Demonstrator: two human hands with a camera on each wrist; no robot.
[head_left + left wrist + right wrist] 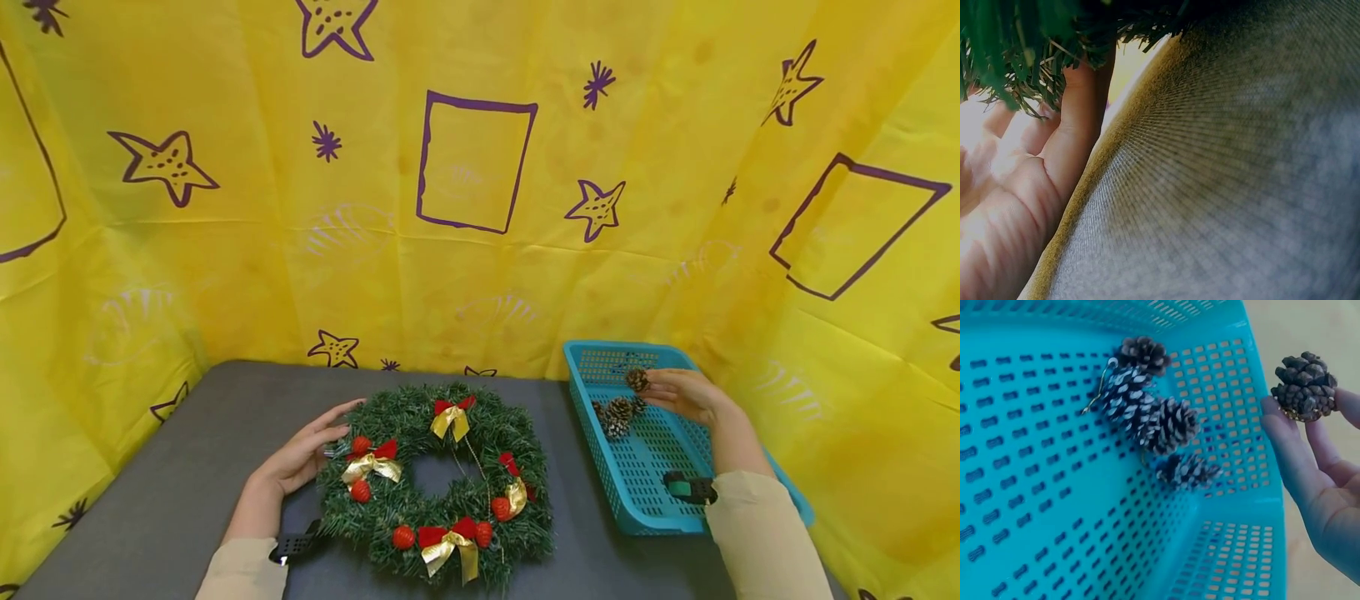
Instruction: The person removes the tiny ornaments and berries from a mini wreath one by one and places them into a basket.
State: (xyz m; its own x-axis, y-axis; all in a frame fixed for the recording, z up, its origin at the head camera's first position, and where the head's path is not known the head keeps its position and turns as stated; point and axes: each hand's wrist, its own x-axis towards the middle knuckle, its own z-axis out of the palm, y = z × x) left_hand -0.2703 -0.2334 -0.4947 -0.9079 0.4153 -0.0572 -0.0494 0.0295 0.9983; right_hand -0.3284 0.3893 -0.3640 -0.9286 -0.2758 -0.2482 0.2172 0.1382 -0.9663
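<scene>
A green wreath [521,433] of tinsel-like needles lies on the dark table, trimmed with red-and-gold bows [450,546], red ornaments [403,537] and a thin gold string. At its left edge is my left hand [300,454], fingers extended against the needles; the left wrist view shows fingertips partly hidden under the greenery [1022,56]. My right hand [686,393] pinches a brown pine cone [1305,387] between thumb and fingertips, over the far part of the blue basket [630,521]. Gold trim shows at the cone's lower end in the right wrist view.
Several more pine cones [1129,403], some white-tipped, lie together inside the basket, one with a gold loop. The basket's raised rim stands right of the wreath. A yellow patterned curtain [480,292] hangs behind the grey table [225,433] and along both sides.
</scene>
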